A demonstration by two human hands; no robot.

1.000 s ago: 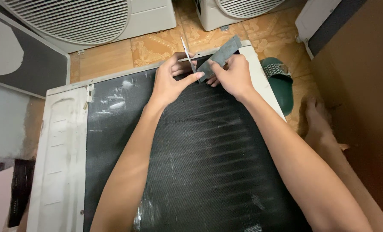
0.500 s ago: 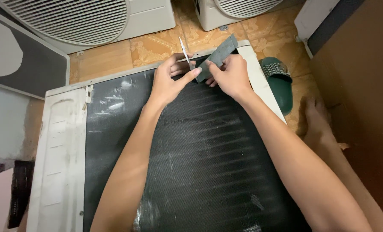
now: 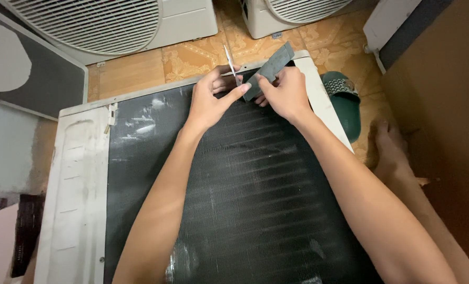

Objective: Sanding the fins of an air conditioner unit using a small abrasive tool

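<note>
While left hand (image 3: 209, 100) grips scissors (image 3: 229, 64), right hand (image 3: 283, 92) pinches grey strip (image 3: 270, 68), over black condenser coil (image 3: 245, 200).

Patterned orange floor tiles (image 3: 140, 68) run across the top; a white outdoor unit with a round fan grille (image 3: 108, 23) stands on them at the upper left; a second white fan unit (image 3: 292, 13) sits at the top edge, right of centre; a dark green slipper (image 3: 345, 102) lies on the tiles near the right; a bare foot (image 3: 389, 150) rests just below it; a brown panel (image 3: 450, 105) fills the right edge; a grey and white board (image 3: 19, 79) leans at the left edge.
</note>
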